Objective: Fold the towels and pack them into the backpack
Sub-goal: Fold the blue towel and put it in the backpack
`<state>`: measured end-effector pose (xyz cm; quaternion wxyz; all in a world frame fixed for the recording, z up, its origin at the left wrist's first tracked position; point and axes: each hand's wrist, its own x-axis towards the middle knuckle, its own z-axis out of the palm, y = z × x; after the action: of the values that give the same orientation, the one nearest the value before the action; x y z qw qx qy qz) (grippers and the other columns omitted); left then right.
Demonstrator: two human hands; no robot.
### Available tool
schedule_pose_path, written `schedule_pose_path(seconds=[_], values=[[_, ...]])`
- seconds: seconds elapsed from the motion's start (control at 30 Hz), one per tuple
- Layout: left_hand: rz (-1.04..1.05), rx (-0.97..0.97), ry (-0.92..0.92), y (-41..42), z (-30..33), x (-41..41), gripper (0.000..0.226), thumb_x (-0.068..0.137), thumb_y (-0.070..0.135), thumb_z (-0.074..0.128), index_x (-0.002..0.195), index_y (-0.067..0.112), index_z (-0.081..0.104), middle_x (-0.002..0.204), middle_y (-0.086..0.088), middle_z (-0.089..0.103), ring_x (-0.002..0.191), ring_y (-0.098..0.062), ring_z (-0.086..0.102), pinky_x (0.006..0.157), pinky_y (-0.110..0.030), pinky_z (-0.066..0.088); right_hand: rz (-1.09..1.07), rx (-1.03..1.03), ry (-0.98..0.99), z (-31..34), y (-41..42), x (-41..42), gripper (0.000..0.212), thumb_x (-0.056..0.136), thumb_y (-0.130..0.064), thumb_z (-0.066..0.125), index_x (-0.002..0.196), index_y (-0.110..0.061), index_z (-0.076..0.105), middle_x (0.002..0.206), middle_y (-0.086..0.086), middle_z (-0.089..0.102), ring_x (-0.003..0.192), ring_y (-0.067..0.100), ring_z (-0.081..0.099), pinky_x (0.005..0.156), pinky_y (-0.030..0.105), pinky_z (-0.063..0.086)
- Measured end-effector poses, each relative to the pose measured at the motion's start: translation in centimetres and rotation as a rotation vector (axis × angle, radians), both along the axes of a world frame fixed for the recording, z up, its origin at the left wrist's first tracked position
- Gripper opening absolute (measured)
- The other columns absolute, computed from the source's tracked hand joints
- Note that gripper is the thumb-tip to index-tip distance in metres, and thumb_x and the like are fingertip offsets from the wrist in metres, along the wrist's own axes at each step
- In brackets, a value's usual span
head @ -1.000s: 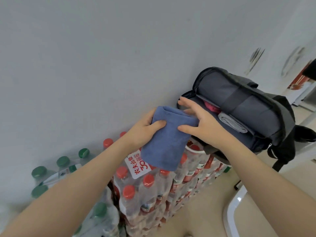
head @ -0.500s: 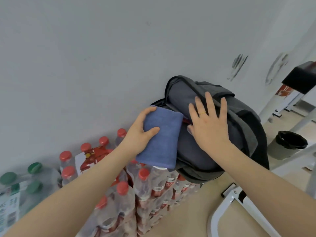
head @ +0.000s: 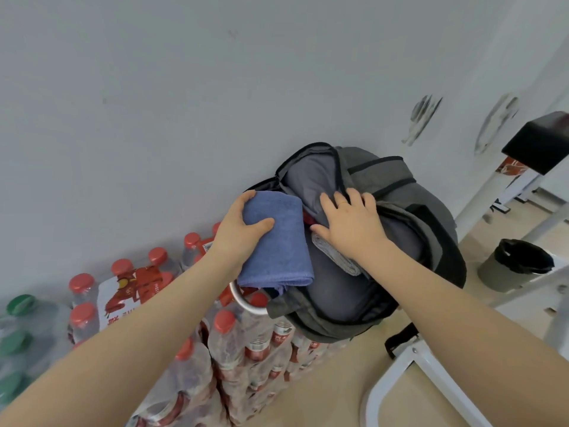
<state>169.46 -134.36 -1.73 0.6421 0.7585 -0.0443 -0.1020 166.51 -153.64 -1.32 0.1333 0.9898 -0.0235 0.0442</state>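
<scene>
A folded blue towel [head: 277, 245] is gripped by my left hand [head: 238, 231], thumb on top and fingers curled round its far edge, at the mouth of the grey backpack [head: 409, 208]. The backpack lies open on stacked bottle packs against the wall. My right hand [head: 348, 224] rests on the backpack's inner panel with fingers spread, holding the opening apart. A rolled grey towel [head: 335, 257] sits inside, and a bit of red cloth [head: 308, 217] shows between the two hands.
Packs of red-capped water bottles [head: 228, 343] fill the lower left, with green-capped ones [head: 21, 305] further left. A grey bin with a black liner [head: 517, 263] stands on the right. White metal frame legs [head: 409, 374] cross the lower right, and a black pad [head: 538, 143] sits on a white post.
The backpack's opening has been pulled wider, showing the grey towel and red cloth inside. My right hand slid down onto the inner panel. The blue towel stays at the opening.
</scene>
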Motion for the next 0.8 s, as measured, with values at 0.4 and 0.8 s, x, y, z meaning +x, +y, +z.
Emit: schedule_pose_path(seconds=[0.4, 0.8], values=[[0.105, -0.053, 0.08, -2.5, 0.4, -1.2, 0.078, 0.079, 0.018, 0.071, 0.143, 0.023, 0.026, 0.136, 0.0, 0.044, 0.116, -0.023, 0.051, 0.098, -0.039, 0.046, -0.003, 0.064, -0.187, 5.2, -1.7, 1.0, 0.021, 0.092, -0.008, 0.039, 0.111, -0.002, 0.044, 0.111, 0.018, 0.057, 0.099, 0.04, 0.059, 0.065, 0.037, 0.036], [-0.027, 0.675, -0.528, -5.0, -0.5, -0.8, 0.057, 0.091, 0.038, 0.048, 0.143, 0.023, 0.031, 0.154, -0.02, -0.004, 0.142, -0.039, 0.005, 0.114, -0.048, 0.014, 0.045, 0.041, -0.262, 2.7, -1.2, 0.4, 0.04, 0.09, -0.012, 0.051, 0.128, -0.006, 0.038, 0.101, 0.015, 0.058, 0.08, 0.035, 0.063, 0.045, 0.028, 0.019]])
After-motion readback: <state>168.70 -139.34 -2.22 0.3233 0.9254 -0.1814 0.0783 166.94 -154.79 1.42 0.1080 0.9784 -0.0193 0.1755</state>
